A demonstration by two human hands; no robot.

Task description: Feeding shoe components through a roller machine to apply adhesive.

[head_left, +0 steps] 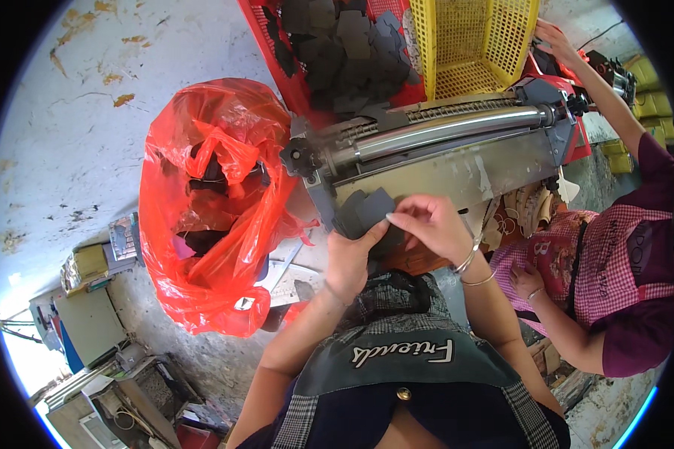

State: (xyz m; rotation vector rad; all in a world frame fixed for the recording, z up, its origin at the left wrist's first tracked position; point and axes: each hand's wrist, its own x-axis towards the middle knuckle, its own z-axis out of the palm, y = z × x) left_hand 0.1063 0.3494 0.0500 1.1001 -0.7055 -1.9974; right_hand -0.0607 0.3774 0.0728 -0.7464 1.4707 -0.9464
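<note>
Several flat, dark grey cut-out pieces (367, 209) are fanned out in front of me, at the near side of a roller machine (442, 138). My left hand (348, 262) grips them from below, its thumb lying across the top. From the right, my right hand (440, 228) pinches the edge of one piece between thumb and finger. Its other fingers are curled and partly hidden. Behind the machine, a red crate (266, 56) holds a heap of similar dark grey pieces (352, 45).
A yellow plastic basket (427, 45) stands behind the machine. Left of it sits a red plastic bag (165, 179) with dark contents. At right, a co-worker in a pink checked apron (562, 262) reaches one arm toward the basket. Lower left is a cluttered shelf (120, 404).
</note>
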